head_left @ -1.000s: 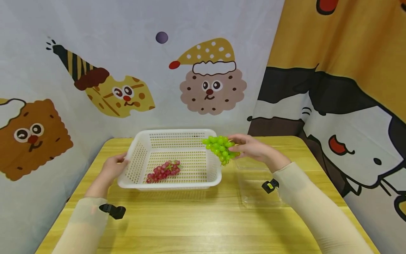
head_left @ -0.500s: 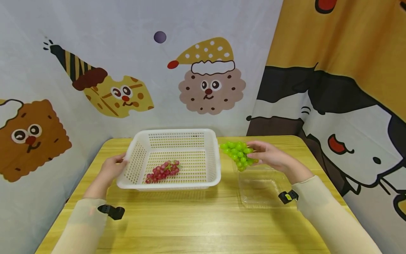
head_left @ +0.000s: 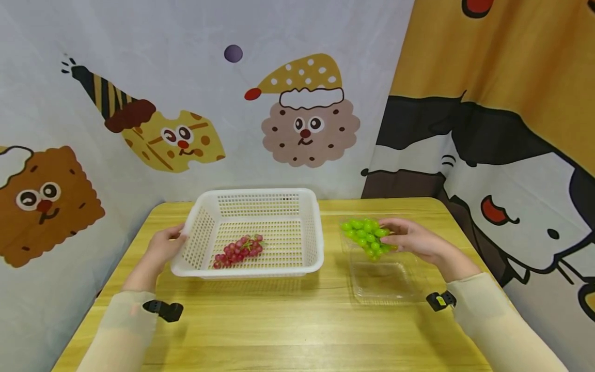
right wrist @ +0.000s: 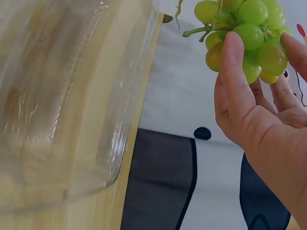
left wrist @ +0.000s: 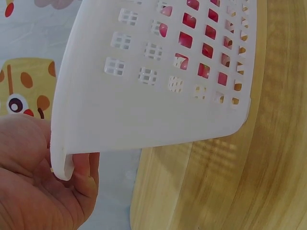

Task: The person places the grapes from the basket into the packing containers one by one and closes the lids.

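Observation:
My right hand pinches a bunch of green grapes between thumb and fingers. The bunch hangs over the back part of a clear plastic container; in the right wrist view the green grapes are above the container's rim. With its thumb and curled fingers, my left hand grips the left rim of a white plastic basket. In the left wrist view that rim sits between thumb and fingers. A bunch of red grapes lies on the basket floor, towards the front left.
Basket and container stand side by side on a wooden table, a narrow strip of tabletop between them. Behind the table hangs a curtain with cartoon prints. A small black device is strapped to each wrist.
My right hand has carried the green grapes rightward and lower, from beside the basket's right rim to over the clear container. The left hand, basket and red grapes have stayed put.

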### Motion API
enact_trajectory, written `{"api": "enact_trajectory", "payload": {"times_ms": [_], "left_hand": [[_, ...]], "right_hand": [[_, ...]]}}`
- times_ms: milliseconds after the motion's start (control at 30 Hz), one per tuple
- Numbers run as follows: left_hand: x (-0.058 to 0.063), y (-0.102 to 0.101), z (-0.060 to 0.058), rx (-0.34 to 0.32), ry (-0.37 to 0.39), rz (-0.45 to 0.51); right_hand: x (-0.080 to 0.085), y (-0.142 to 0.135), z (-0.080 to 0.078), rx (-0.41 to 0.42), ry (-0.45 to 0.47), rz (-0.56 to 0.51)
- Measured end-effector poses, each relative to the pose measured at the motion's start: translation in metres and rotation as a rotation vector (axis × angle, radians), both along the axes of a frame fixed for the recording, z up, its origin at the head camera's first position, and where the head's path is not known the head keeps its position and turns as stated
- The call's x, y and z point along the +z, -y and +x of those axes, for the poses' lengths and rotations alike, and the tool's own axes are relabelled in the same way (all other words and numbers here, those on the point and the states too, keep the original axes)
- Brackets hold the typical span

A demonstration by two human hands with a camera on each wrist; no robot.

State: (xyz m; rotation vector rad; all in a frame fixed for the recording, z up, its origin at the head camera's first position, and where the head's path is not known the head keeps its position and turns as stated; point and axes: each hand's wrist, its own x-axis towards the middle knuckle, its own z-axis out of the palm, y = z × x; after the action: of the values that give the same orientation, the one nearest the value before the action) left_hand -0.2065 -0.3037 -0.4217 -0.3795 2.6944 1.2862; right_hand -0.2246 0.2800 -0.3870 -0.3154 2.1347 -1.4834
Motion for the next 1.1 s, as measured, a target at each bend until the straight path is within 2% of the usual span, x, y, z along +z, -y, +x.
{"api": "enact_trajectory", "payload": {"times_ms": [300,700,1100], "left_hand": [[0.001,0.0,0.002,0.01,0.002,0.005],[0.001,-0.002,0.002,0.008,0.007,0.009],[0.0,-0.001,0.002,0.007,0.005,0.015]], "right_hand": [[-0.008,-0.015,0.001,0.037,-0.039,0.037],[-0.008,-0.019,0.005,0.103,-0.102,0.152],[-0.016,-0.017,0.008,0.089,-0.175,0.26]]}}
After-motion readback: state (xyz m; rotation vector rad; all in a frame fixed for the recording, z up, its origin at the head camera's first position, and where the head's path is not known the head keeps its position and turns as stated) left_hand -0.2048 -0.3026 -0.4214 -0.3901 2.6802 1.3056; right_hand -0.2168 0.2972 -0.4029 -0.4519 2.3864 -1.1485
